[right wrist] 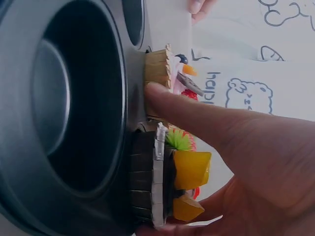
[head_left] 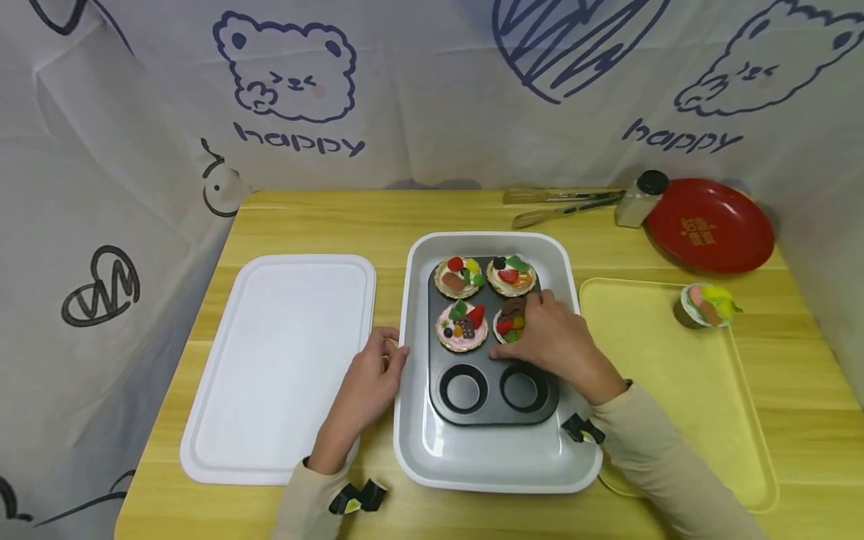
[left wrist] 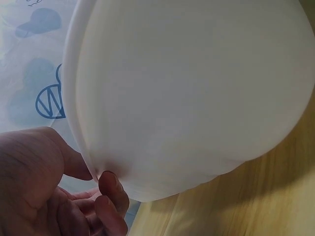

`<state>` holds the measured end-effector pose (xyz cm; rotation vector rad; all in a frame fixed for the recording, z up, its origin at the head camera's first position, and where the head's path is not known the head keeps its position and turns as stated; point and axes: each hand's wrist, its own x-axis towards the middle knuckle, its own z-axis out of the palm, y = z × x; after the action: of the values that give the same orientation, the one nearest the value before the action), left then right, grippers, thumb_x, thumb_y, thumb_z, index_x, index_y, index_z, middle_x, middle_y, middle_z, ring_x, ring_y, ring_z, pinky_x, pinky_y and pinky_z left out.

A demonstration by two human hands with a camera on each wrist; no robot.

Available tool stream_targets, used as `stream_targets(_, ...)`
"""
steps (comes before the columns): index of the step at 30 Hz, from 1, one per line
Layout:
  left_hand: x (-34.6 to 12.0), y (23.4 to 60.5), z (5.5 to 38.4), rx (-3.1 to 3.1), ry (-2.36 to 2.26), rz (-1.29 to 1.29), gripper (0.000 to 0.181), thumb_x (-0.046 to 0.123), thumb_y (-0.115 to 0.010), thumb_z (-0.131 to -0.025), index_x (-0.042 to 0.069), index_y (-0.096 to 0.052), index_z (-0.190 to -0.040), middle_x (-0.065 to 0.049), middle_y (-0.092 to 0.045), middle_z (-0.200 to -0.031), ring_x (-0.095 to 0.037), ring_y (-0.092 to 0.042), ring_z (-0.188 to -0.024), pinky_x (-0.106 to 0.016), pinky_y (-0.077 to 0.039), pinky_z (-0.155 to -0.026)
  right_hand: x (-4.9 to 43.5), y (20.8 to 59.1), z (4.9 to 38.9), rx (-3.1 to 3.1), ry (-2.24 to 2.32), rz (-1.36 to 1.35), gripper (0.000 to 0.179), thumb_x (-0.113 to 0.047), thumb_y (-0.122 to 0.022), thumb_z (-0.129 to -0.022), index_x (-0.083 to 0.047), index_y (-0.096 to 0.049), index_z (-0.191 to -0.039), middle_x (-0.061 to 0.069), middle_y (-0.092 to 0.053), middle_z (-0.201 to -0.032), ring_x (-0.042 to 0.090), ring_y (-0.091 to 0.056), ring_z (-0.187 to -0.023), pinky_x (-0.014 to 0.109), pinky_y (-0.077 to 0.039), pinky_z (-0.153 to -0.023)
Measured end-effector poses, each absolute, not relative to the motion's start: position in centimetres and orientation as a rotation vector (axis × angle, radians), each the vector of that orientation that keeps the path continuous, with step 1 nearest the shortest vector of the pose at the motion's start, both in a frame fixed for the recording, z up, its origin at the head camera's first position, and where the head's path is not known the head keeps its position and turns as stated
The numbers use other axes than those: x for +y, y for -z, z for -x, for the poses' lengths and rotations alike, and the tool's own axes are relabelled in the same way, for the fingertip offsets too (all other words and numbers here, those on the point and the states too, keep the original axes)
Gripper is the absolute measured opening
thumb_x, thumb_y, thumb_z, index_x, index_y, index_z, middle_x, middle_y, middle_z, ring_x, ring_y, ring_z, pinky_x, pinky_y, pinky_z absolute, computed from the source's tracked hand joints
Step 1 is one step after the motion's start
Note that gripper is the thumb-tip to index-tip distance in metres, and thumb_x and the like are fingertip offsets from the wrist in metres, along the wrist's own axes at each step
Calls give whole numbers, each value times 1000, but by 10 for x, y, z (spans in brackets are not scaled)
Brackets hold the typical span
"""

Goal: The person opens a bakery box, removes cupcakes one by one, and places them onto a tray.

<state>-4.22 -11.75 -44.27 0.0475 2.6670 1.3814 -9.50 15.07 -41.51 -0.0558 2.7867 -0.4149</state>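
Observation:
A dark six-cup muffin tin (head_left: 496, 411) lies inside a deep white tray (head_left: 466, 469). Three cupcakes with fruit toppings sit in it: two in the far row, and a pink-topped cupcake (head_left: 462, 326) in the middle row's left cup. My right hand (head_left: 563, 337) grips a dark-cased cupcake (right wrist: 142, 177) at the middle row's right cup, thumb on the near side and fingers round the far side. The two near cups are bare. With thumb and finger, my left hand (head_left: 367, 386) pinches the deep tray's left rim, seen close up in the left wrist view.
At left lies a flat white tray (head_left: 277, 367). On the right, a yellow tray (head_left: 675, 390) bears another cupcake (head_left: 705, 306) near its far right corner. Behind stand a red plate (head_left: 715, 225), a black-capped jar (head_left: 641, 199) and two brushes (head_left: 540, 217). A cloth backdrop borders the table.

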Motion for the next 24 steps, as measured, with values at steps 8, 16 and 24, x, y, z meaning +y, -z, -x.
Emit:
stream_targets(8,-118,443,42,2664,-1381,-52,27,18,-56,-102,1,-53,-123,-6,-64,-82,-13,-53,-63,-31,-45,-62,151,421,97,2790,410,85,93,-50,-84,-73,15,-50,-129,27,-52,-115,35,-59,-89,50,-54,-76)
stream_targets(16,-118,443,43,2667,-1382,-52,26,18,-56,-102,2,-52,-123,-3,-62,-80,-13,-52,-63,-30,-44,-61,153,423,101,2786,465,91,79,-41,-80,-75,17,-51,-121,26,-50,-105,33,-58,-79,45,-52,-69)
stream_targets(24,-118,444,42,2657,-1380,-47,27,18,-56,-102,2,-52,-123,-5,-62,-81,-13,-52,-62,-30,-44,-60,154,426,101,2749,552,37,76,-41,-80,-74,15,-54,-119,25,-50,-105,33,-57,-80,43,-51,-70)
